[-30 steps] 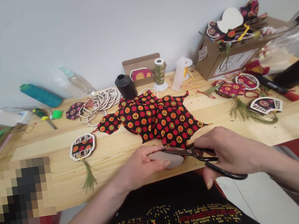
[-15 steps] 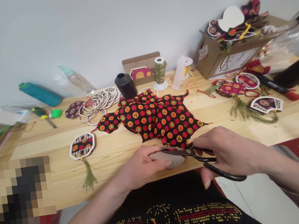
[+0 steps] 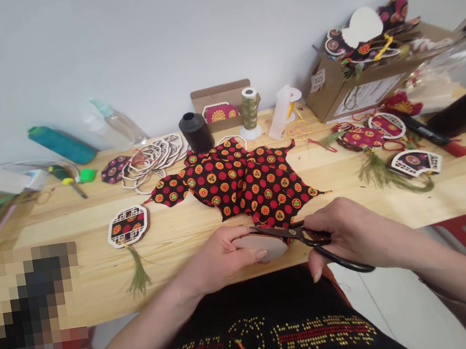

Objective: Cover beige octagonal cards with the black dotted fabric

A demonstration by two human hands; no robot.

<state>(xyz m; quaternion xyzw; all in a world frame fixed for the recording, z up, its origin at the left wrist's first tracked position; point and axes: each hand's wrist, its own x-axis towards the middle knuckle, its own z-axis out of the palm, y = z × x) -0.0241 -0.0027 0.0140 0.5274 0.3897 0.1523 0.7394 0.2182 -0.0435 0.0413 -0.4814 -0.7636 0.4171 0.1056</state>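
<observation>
My left hand [image 3: 223, 259] pinches a flat, pale grey-beige rounded piece [image 3: 264, 245] between thumb and fingers, near the table's front edge. My right hand [image 3: 350, 239] is closed round the handles of black scissors [image 3: 297, 233], thumb through the lower loop. The blades point left and lie along the piece's upper edge; whether they grip cloth there is hard to make out. Just behind spreads a black cloth [image 3: 242, 179] with red dots and flower medallions, its cut edges jagged. Its near end reaches the blades and the piece.
Left on the wooden table [image 3: 70, 220] lies an octagonal tasselled ornament [image 3: 128, 226]. Behind stand a black thread cone [image 3: 196, 132], a green thread spool [image 3: 250, 108] and a stack of white frames [image 3: 163, 152]. A filled cardboard box [image 3: 359, 87] and more ornaments [image 3: 362, 136] occupy the right.
The scissors' handles have come closer together, and the lower loop has risen with my right thumb. A tiny dark scrap now shows on the table to the right. My left hand stays put.
</observation>
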